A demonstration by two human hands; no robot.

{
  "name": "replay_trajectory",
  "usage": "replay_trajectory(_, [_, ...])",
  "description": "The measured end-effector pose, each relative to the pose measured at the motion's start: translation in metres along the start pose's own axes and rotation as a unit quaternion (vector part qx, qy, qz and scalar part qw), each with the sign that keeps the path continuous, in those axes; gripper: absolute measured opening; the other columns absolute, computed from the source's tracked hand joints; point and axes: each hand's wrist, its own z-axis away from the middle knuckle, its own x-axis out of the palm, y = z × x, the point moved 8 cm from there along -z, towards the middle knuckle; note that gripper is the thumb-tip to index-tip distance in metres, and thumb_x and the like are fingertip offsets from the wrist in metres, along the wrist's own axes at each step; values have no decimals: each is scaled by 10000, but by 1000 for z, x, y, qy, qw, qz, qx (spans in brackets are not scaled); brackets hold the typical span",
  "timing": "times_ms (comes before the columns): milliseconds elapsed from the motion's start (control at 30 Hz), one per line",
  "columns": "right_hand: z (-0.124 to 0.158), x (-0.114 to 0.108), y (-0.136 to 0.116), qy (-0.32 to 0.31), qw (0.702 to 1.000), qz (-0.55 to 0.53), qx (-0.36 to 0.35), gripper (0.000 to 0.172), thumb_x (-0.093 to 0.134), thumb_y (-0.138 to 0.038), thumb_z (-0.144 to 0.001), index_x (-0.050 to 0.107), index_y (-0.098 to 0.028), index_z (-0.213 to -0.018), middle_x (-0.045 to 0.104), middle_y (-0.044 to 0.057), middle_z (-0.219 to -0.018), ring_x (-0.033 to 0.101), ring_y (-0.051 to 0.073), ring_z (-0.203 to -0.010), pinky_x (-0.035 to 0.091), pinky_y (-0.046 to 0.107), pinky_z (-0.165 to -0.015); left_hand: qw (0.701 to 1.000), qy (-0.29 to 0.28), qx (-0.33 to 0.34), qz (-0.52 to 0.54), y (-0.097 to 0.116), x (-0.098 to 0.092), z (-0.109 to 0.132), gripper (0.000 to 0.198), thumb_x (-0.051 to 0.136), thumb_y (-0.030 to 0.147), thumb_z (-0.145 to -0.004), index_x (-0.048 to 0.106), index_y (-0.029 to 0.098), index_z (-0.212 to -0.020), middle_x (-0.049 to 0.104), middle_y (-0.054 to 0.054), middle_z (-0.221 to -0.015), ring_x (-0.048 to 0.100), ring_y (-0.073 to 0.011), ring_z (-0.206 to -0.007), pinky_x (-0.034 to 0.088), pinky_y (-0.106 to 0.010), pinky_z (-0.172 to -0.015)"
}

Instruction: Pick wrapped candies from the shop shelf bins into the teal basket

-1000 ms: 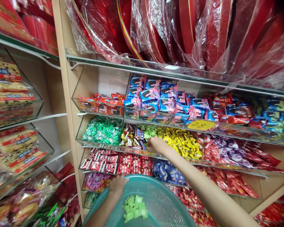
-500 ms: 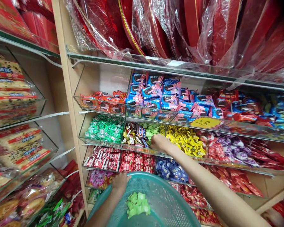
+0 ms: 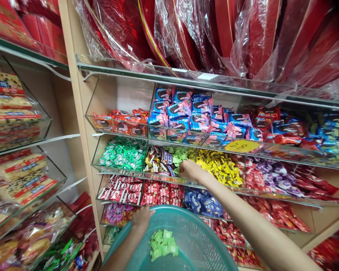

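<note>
Already, a small heap of light-green packets [image 3: 164, 244] lies near the middle of your green basket [image 3: 200, 227], so judging by that, some of the work is done. More packets of a like green [image 3: 181, 154] sit in a shelf compartment at about 12 o'clock from the basket, which suggests there are others left to draw on, though you cannot judge from this view how many more are wanted. Your left hand [image 3: 142, 220] is closed over the basket's rim at roughly 11 o'clock, its grip curled there. Your right hand [image 3: 191, 170] reaches in from 4 o'clock and sits at the front of the compartment, with the loose green packets just beside it at 11 o'clock. That grip is curled inward rather than spread, but its fingertips are hidden, so you cannot tell whether it is pinching a packet or is pressed together on nothing. Around it, the dark-wrapped bars [image 3: 163, 161] are near at 9 to 10 o'clock, the yellow sweets [image 3: 223, 168] lie at 3 o'clock, and the dark-blue packets [image 3: 203, 203] are on the shelf below at 5 o'clock. Further off, at 2 o'clock, a yellow tag [image 3: 242, 146] reads 28.
</note>
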Motion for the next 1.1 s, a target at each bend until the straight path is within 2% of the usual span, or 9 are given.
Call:
replay_trajectory(167, [-2,1,-3,3,1000,-3,22,214,582,-229,-667,663,-167,-856,642,88,-876,596,185,-766,385,227,-574,1000,1,3,-6,1,-2,1,346,346,408,-864,567,262,-1086,663,-109,-1001,614,-267,-933,468,-369,-750])
replay_trajectory(333, [-7,5,-1,2,1000,-16,21,185,582,-195,-663,659,-180,-830,637,65,-855,584,155,-735,364,208,-561,1000,1,17,-14,2,-1,0,390,361,390,-863,546,156,-1115,651,-151,-1010,606,-293,-940,480,-408,-750])
replay_trajectory(467, [-9,6,2,14,1000,-22,11,159,562,-188,-698,642,-168,-835,628,64,-864,574,148,-775,358,202,-593,1000,-3,18,-19,3,0,-1,411,357,402,-862,539,142,-1124,649,-155,-1008,606,-289,-941,483,-408,-760])
replay_trajectory(700, [11,-19,0,139,990,-36,6,143,447,-155,-806,588,-155,-829,622,80,-808,573,156,-753,335,221,-615,1000,4,6,-18,2,-2,2,357,347,430,-861,555,263,-1099,662,-99,-1008,618,-250,-924,487,-361,-747])
replay_trajectory(800, [38,-42,-13,211,971,-111,-31,137,440,-201,-838,572,-170,-819,618,50,-784,560,138,-707,338,218,-612,1000,5,7,-15,2,-1,1,377,338,434,-862,552,238,-1103,660,-109,-1008,617,-265,-919,485,-369,-734])
replay_trajectory(867, [57,-44,-30,211,954,-195,-88,137,448,-233,-845,571,-178,-817,613,21,-746,543,120,-662,344,210,-600,1000,6,5,-13,1,0,0,381,330,434,-865,554,233,-1098,657,-110,-1011,615,-258,-924,479,-359,-741])
replay_trajectory(967, [72,-4,-62,111,926,-313,-180,140,488,-268,-825,585,-179,-779,604,-10,-693,521,98,-610,354,198,-578,1000,0,4,-12,2,1,0,374,347,417,-864,545,213,-1108,654,-109,-1014,610,-255,-934,468,-353,-754])
replay_trajectory(1033, [70,49,-75,22,914,-357,-192,109,543,-250,-777,591,-168,-723,588,-26,-636,515,89,-589,358,190,-573,1000,-5,3,-14,2,2,0,385,361,405,-860,530,183,-1125,650,-123,-1013,605,-269,-938,465,-366,-750])
replay_trajectory(1100, [62,113,-74,-42,911,-385,-143,57,580,-193,-715,591,-158,-672,553,-41,-567,499,81,-550,353,186,-557,1000,-7,4,-14,2,2,0,400,364,408,-857,525,164,-1129,648,-138,-1007,603,-281,-938,464,-377,-743])
